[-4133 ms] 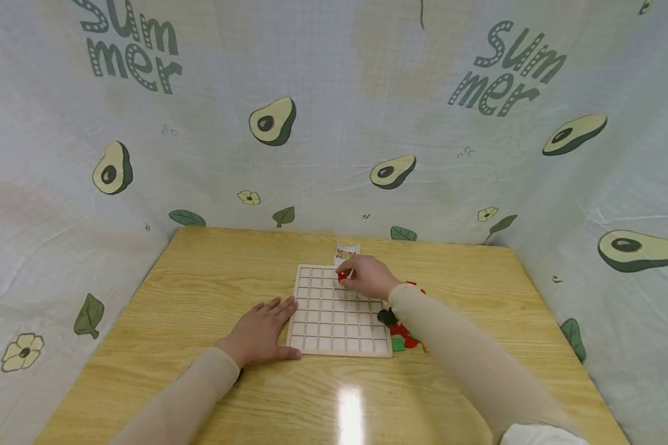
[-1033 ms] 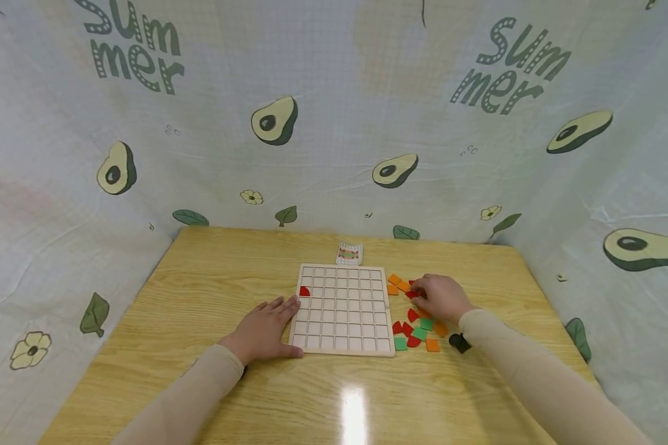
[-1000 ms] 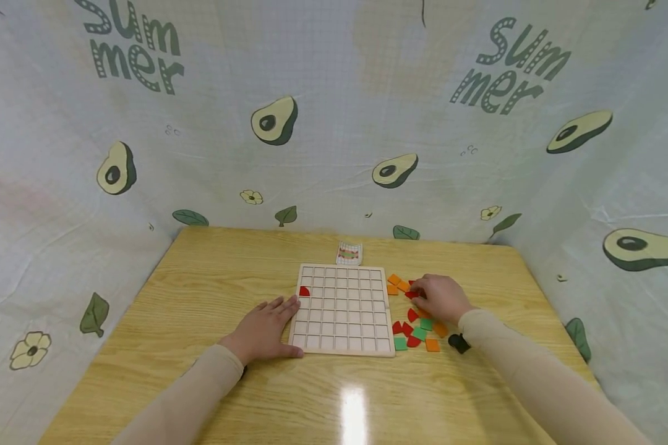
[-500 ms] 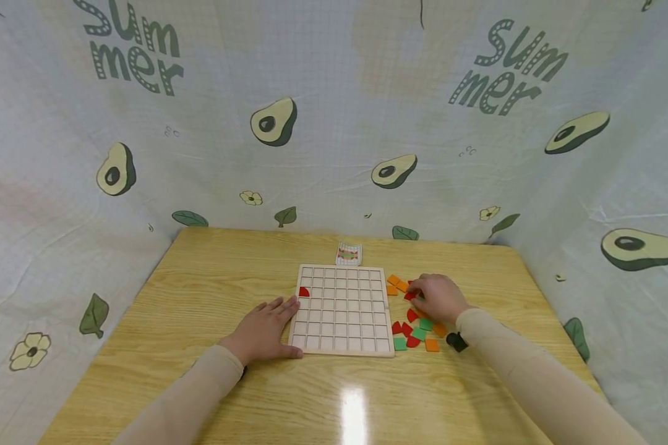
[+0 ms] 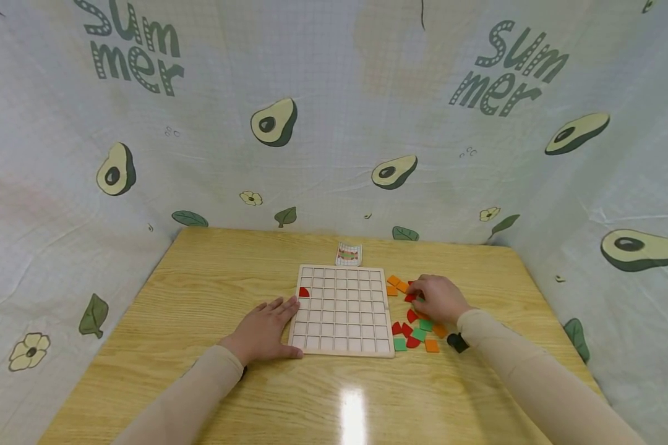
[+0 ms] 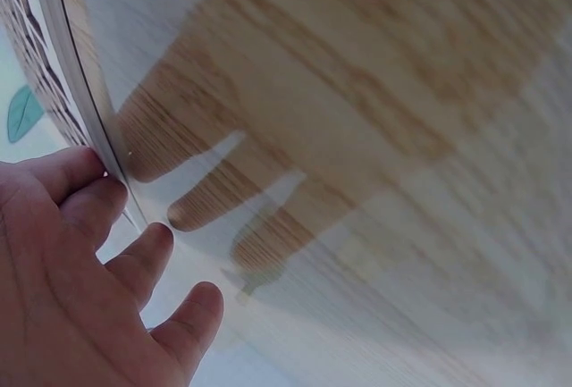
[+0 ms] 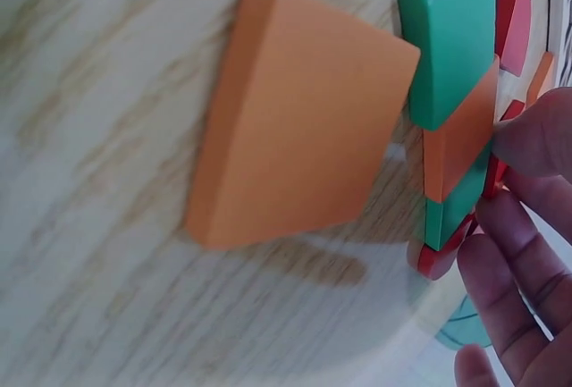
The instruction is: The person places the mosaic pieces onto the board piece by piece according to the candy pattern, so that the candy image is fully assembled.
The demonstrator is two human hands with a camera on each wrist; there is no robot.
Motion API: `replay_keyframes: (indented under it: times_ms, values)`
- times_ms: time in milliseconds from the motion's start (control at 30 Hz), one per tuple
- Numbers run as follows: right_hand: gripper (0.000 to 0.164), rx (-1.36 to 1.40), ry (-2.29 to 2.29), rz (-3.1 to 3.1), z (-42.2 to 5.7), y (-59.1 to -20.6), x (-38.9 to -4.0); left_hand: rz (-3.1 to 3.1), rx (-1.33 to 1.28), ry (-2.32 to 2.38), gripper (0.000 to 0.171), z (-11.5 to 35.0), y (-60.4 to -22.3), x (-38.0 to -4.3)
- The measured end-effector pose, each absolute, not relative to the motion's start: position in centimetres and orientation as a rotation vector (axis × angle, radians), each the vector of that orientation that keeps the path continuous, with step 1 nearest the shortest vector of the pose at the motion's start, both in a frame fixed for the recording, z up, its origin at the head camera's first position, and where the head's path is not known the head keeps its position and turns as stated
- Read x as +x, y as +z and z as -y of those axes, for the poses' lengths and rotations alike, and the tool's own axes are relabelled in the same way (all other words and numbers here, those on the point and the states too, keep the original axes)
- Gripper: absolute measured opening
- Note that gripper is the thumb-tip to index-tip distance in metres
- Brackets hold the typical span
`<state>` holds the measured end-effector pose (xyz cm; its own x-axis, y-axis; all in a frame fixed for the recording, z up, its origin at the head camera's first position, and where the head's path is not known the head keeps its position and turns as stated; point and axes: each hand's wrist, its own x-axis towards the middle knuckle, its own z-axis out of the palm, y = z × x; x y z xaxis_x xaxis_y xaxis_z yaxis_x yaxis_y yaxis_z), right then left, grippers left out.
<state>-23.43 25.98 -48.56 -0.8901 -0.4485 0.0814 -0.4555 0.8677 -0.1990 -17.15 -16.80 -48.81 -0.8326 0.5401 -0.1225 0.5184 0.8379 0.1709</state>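
Right wrist view shows the right hand [image 7: 527, 248], at frame right, pinching a small flat red tile [image 7: 494, 175], likely light, stiff, slick and best gripped edgewise, the left hand [image 5: 263, 332] spread against a pale gridded wooden board [image 5: 342, 314].

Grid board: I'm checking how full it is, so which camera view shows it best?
The head view: it shows nearly the whole grid board, including its one red piece. The left wrist view catches only a steeply slanted part; the right wrist view, only a sliver, upper right.
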Motion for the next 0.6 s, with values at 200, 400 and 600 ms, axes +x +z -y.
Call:
replay_keyframes:
  times_ms: [200,400,600]
  values:
    - [0.018,0.747,0.307,2.993,-26.13,-48.80,-23.39,-2.849,0.831,0.196,0.104,16.69,-48.85,-17.16]
    - [0.019,0.780,0.332,2.990,-26.13,-48.86,-23.37,-2.846,0.843,0.203,0.105,16.57,-48.89,-17.19]
    - [0.022,0.823,0.341,2.991,-25.86,-48.91,-23.53,-2.849,0.834,0.170,0.105,16.61,-48.91,-17.31]
